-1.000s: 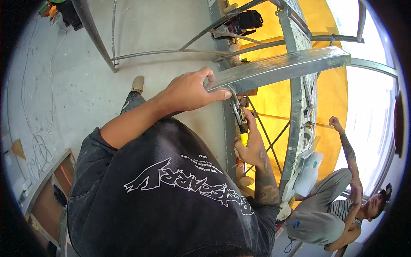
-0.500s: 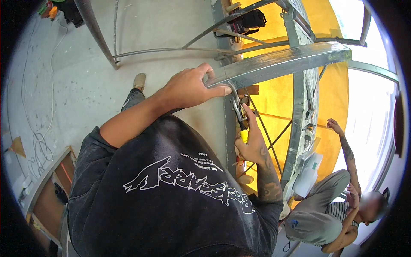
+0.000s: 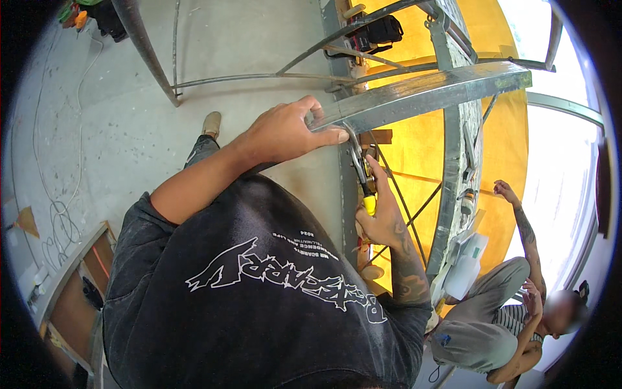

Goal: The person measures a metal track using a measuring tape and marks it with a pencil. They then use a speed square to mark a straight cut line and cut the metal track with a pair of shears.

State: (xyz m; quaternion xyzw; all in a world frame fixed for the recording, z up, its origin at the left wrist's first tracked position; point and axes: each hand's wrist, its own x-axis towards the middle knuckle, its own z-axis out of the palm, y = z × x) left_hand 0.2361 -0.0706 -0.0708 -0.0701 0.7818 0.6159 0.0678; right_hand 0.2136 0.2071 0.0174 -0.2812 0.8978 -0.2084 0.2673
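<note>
My left hand point(image 3: 280, 134) is closed over the near end of a long grey rectangular metal beam point(image 3: 414, 97), with fingers curled on top and the thumb along its side. The beam runs away to the right. Below it, my right hand point(image 3: 383, 217) is wrapped around a steel hand tool point(image 3: 360, 167) with a black and yellow handle. The tool points up, and its head reaches the beam's side close to my left thumb. Its exact kind cannot be made out.
Scaffold pipes point(image 3: 253, 75) cross ahead. A white-spattered plank point(image 3: 457, 168) carries small tools, with yellow sheeting point(image 3: 414, 155) behind and below it. At the right a co-worker point(image 3: 492, 324) sits with arms raised. A wooden frame point(image 3: 78, 292) and loose cable point(image 3: 61, 223) lie left.
The tool and my right hand have shifted only slightly. My left hand stays on the beam, and the co-worker has hardly moved.
</note>
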